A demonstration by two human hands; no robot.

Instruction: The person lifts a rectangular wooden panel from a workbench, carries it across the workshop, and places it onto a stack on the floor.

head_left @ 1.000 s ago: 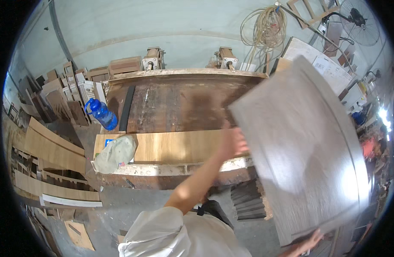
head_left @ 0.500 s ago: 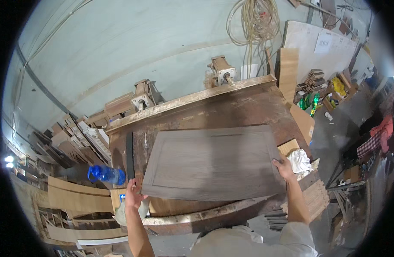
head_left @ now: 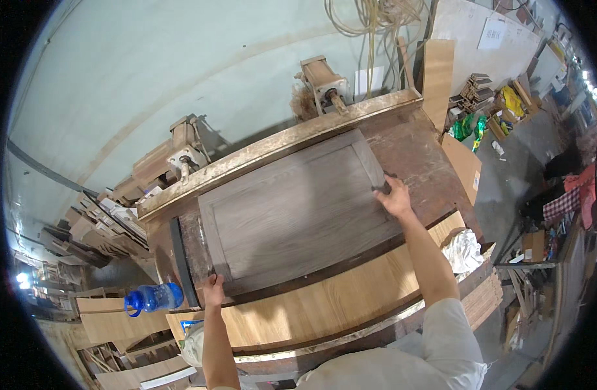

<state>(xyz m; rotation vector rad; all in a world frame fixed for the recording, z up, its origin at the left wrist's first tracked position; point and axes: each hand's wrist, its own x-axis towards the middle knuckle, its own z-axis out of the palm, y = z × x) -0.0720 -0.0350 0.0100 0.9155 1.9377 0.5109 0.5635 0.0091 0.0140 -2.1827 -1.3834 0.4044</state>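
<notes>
A grey wood-grain cabinet door [head_left: 292, 214] with a framed, recessed centre lies over the brown worktable [head_left: 412, 153], its far edge close to a raised rail [head_left: 272, 151]. My left hand [head_left: 213, 290] grips its near left corner. Around the right edge of the door my right hand [head_left: 394, 196] is closed, thumb on the face and fingers at the rim. On the near side of the door, a light wood board [head_left: 324, 296] runs along the table's front. Left of the door there is a dark narrow strip [head_left: 183, 260].
Two cylinders with rods [head_left: 326, 83] stand behind the rail. A blue water bottle [head_left: 154, 298] is at the left edge, and a crumpled white cloth [head_left: 464, 252] lies at the right front corner. Cardboard [head_left: 461, 166] leans by the right side.
Both hands have moved the door away from me toward the rail, turning it so its right end sits farther off. More of the light wood board shows in front. The view has shifted too.
</notes>
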